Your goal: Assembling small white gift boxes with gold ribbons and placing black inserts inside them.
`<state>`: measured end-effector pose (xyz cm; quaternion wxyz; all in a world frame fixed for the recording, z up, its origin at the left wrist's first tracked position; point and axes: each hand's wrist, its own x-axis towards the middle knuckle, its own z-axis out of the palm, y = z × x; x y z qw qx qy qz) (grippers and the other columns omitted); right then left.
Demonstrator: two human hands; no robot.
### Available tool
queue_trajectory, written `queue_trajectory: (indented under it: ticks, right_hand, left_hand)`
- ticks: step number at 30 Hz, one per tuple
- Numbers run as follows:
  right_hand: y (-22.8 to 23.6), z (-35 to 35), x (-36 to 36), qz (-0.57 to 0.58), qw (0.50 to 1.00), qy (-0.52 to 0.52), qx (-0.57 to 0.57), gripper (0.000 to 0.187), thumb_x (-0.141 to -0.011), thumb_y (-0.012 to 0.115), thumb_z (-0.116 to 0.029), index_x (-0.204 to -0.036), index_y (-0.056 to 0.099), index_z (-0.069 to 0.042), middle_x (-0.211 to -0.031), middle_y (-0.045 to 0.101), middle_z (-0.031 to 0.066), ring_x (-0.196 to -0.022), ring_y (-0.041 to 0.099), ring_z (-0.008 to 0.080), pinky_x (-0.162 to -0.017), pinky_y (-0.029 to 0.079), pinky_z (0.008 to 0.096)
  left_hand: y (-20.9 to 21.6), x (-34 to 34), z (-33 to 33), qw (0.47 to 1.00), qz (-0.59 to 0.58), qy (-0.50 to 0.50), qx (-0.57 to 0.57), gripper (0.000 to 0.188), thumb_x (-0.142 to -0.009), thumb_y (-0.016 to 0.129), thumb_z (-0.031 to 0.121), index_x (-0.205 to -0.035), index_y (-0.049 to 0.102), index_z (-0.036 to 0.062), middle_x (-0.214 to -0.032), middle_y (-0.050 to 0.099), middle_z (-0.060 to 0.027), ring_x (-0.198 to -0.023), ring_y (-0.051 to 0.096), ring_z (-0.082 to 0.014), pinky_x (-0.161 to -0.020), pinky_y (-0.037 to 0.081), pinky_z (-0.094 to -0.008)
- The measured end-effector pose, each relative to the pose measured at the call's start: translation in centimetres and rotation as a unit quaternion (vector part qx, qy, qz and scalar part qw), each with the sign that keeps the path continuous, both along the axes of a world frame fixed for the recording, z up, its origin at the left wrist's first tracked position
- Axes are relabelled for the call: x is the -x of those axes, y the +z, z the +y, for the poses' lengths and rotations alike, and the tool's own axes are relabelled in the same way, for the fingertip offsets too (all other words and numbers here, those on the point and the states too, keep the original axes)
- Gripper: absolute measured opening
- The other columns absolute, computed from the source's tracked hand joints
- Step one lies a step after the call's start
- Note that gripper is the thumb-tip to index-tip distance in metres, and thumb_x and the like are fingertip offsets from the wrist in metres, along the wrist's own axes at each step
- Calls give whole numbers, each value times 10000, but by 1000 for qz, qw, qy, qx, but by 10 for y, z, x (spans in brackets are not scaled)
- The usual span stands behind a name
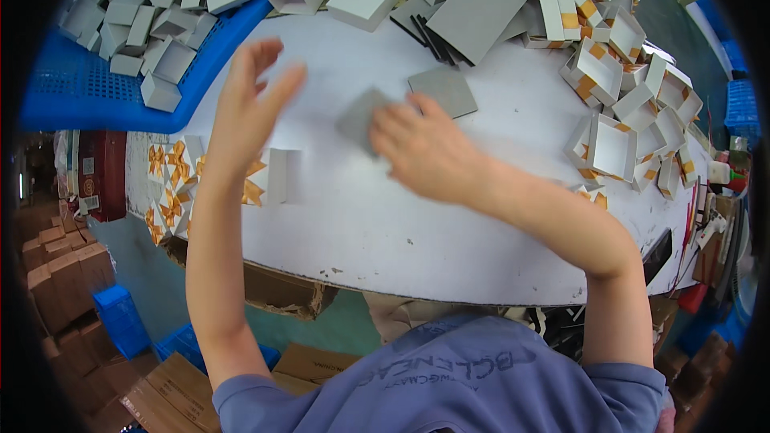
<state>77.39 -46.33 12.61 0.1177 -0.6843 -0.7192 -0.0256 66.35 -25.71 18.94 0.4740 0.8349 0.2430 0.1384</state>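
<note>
My left hand (250,108) is raised over the left side of the table with its fingers apart and nothing in it. Below it stand small white boxes with gold ribbon bows (172,172), and one white box (277,176) lies with its plain side turned right. Toward the middle, the fingers of my right hand (421,144) are closed at the edge of a thin grey square pad (357,122), both smeared by motion. A second grey square pad (455,90) lies flat just beyond that hand.
A blue plastic basket (88,104) heaped with plain white boxes stands at the far left. More white boxes (365,2) line the back, beside a large grey board (479,12) and dark strips (429,38). Open boxes with gold ribbon (613,144) are piled along the right.
</note>
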Motion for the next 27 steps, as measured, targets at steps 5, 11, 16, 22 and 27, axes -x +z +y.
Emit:
queue_trajectory:
  ticks: [5, 11, 16, 22, 27]
  right_hand:
    - [12, -49, 41, -1, 997, 74, 3, 221, -694, 594, -169, -889, 577, -66, -911, 526, 52, -875, 511, 195, -890, 389, 383]
    - [3, -73, 19, 68, 991, 35, -106, 128, -647, 586, -136, -762, 586, -81, -802, 510, 20, -780, 503, 167, -701, 407, 300]
    - [47, -93, 6, 32, 965, -85, -247, 258, -642, 598, -101, -880, 642, -13, -813, 561, 43, -652, 526, 179, -583, 424, 294]
    - [29, -99, 61, 33, 997, 65, -16, 231, -660, 635, -157, -864, 644, -47, -871, 548, 48, -727, 528, 159, -558, 392, 264]
    - [52, -143, 46, 118, 980, -158, -22, 487, -622, 743, -210, -1044, 566, -42, -1031, 571, 88, -963, 535, 266, -821, 399, 373]
  left_hand:
    - [-41, -107, 73, 912, -92, 306, 259, 548, -836, 623, 367, -1216, 483, -1, -1161, 527, -128, -1164, 404, -213, -997, 254, -444]
    - [-61, -73, 45, 977, -127, 109, -136, 205, -827, 619, 269, -829, 611, 64, -1237, 468, -116, -1098, 420, -305, -950, 287, -469]
    - [-50, 49, -87, 892, -21, -249, -377, 327, -644, 783, 234, -854, 577, 89, -1265, 432, -186, -1090, 440, -386, -933, 338, -482]
    - [-98, 66, -145, 954, -199, -213, -73, 724, -550, 818, 235, -1180, 465, 178, -1352, 373, -176, -1101, 446, -392, -909, 358, -477]
    - [-82, 77, -132, 897, -138, -301, -292, 706, -573, 794, 251, -1215, 508, 181, -1330, 428, -73, -1110, 432, -382, -901, 360, -469]
